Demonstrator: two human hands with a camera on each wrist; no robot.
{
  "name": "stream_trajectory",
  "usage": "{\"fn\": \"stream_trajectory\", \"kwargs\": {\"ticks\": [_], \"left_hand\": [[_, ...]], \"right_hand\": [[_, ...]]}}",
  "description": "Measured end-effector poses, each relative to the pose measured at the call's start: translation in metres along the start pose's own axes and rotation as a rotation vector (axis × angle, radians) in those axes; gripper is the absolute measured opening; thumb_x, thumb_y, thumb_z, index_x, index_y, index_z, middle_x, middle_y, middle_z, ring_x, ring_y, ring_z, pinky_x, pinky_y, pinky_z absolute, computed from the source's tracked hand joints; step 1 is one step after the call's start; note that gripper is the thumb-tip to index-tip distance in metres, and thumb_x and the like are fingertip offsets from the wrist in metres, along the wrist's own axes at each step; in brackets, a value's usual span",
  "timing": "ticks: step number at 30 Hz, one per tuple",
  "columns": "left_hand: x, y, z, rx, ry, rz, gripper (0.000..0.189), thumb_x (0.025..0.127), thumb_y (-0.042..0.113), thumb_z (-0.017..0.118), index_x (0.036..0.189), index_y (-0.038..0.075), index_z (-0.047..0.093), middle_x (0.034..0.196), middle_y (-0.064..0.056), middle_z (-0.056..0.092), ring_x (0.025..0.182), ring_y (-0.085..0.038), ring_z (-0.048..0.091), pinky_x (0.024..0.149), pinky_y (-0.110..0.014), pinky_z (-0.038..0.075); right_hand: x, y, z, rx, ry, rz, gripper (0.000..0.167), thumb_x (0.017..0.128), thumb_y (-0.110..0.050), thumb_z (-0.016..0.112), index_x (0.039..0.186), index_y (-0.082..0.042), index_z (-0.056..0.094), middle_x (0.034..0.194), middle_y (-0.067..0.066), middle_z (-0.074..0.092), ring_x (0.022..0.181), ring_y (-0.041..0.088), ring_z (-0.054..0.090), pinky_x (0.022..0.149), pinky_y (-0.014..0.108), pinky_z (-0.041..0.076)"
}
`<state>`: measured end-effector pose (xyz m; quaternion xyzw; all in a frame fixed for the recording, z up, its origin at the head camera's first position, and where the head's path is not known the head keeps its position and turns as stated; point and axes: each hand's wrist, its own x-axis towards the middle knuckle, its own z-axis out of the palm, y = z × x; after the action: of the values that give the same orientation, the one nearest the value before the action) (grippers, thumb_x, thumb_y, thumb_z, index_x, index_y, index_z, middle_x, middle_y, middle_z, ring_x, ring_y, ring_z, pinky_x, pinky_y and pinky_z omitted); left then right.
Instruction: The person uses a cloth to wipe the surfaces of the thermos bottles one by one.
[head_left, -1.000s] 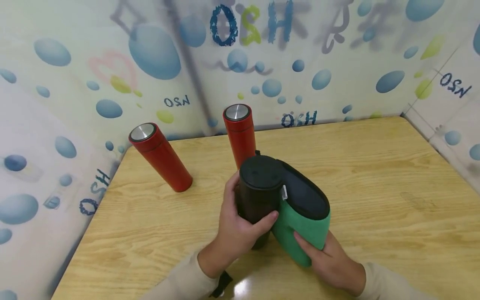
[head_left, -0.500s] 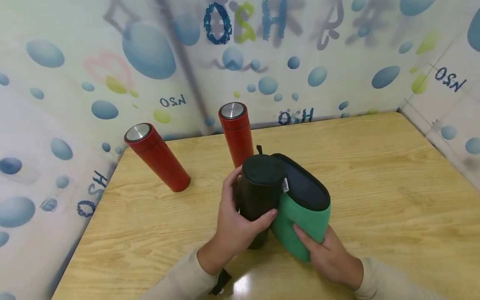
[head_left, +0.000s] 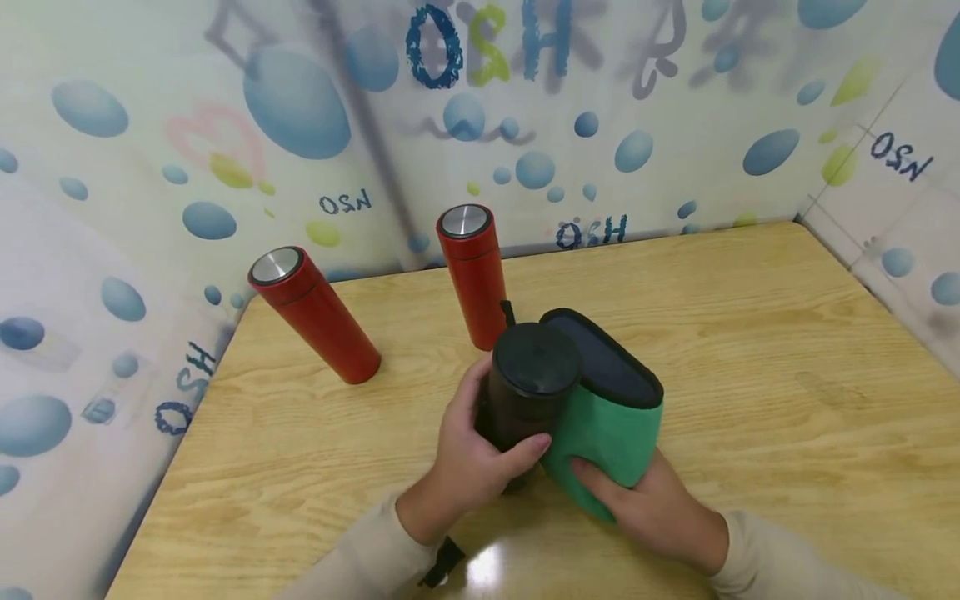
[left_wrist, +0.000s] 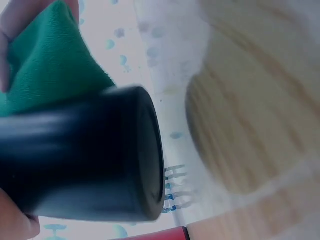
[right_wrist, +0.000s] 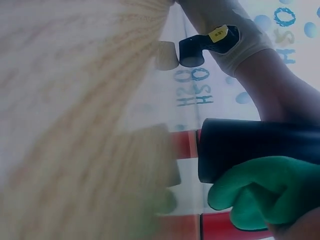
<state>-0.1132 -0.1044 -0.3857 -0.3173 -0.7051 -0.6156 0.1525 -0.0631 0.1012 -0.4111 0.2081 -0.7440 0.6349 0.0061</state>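
In the head view my left hand (head_left: 468, 458) grips a black cylindrical bottle (head_left: 521, 417), thumb across its near side and its flat black end facing up. My right hand (head_left: 660, 508) holds a green fabric bottle sleeve (head_left: 607, 429), pinching its lower part with the thumb in front. The sleeve's dark-lined mouth is flattened and faces up, overlapping the bottle's right side. In the left wrist view the bottle's other end (left_wrist: 150, 155) points toward the table, with the green fabric (left_wrist: 55, 65) alongside. Folds in the sleeve (right_wrist: 255, 190) show in the right wrist view.
Two red thermos bottles with silver lid tops stand on the wooden table (head_left: 750, 358): one (head_left: 476, 283) just behind the black bottle, another (head_left: 322, 325) farther left. Behind the table rises a wall (head_left: 637, 83) printed with blue drops.
Over the last half second the black bottle's top has shifted slightly right and toward me. The sleeve's white tag is now hidden behind it. My right thumb has slid left on the green fabric.
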Motion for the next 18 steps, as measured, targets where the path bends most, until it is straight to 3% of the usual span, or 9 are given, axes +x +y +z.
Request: {"fn": "stream_trajectory", "kwargs": {"ticks": [3,8,13,16,18], "left_hand": [[0.0004,-0.0004,0.0001,-0.001,-0.020,-0.010,0.076,0.089,0.051,0.068,0.144,0.006,0.044,0.130,-0.018,0.059,0.114,-0.023,0.058,0.098,-0.036,0.050],[-0.0001,-0.0007,0.0004,0.020,-0.056,-0.051,0.074,0.090,0.057,0.064,0.143,0.008,0.045,0.134,-0.014,0.054,0.119,-0.024,0.053,0.101,-0.038,0.048],[-0.0003,-0.0015,0.0008,0.073,-0.090,-0.027,0.073,0.087,0.055,0.068,0.141,0.009,0.050,0.131,-0.013,0.049,0.122,-0.024,0.048,0.103,-0.037,0.044],[-0.0001,-0.0015,0.0007,0.080,-0.074,0.003,0.074,0.086,0.051,0.072,0.141,0.008,0.049,0.129,-0.014,0.053,0.118,-0.024,0.051,0.100,-0.035,0.046],[-0.0005,-0.0014,0.0005,0.074,-0.057,0.018,0.077,0.086,0.050,0.071,0.143,0.005,0.044,0.128,-0.015,0.056,0.116,-0.024,0.054,0.099,-0.035,0.047]], "right_hand": [[0.0015,-0.0008,-0.0003,0.046,-0.023,0.060,0.039,0.099,-0.004,0.057,0.137,-0.004,0.046,0.126,0.000,0.062,0.112,0.003,0.062,0.093,0.025,0.054],[0.0004,0.0003,-0.0006,0.169,-0.006,0.109,0.035,0.103,-0.004,0.049,0.137,-0.003,0.045,0.126,-0.007,0.063,0.113,0.004,0.063,0.092,0.025,0.055],[-0.0019,0.0027,-0.0022,0.252,0.075,-0.009,0.042,0.100,0.008,0.045,0.136,-0.015,0.050,0.125,-0.011,0.064,0.112,0.002,0.064,0.091,0.020,0.055],[-0.0009,0.0033,-0.0027,0.275,0.090,-0.079,0.050,0.098,0.013,0.043,0.137,-0.018,0.051,0.129,-0.010,0.064,0.115,0.002,0.063,0.094,0.019,0.053],[-0.0007,0.0026,-0.0022,0.266,0.090,-0.082,0.051,0.098,0.013,0.043,0.138,-0.018,0.051,0.130,-0.010,0.063,0.116,0.001,0.062,0.095,0.018,0.052]]}}
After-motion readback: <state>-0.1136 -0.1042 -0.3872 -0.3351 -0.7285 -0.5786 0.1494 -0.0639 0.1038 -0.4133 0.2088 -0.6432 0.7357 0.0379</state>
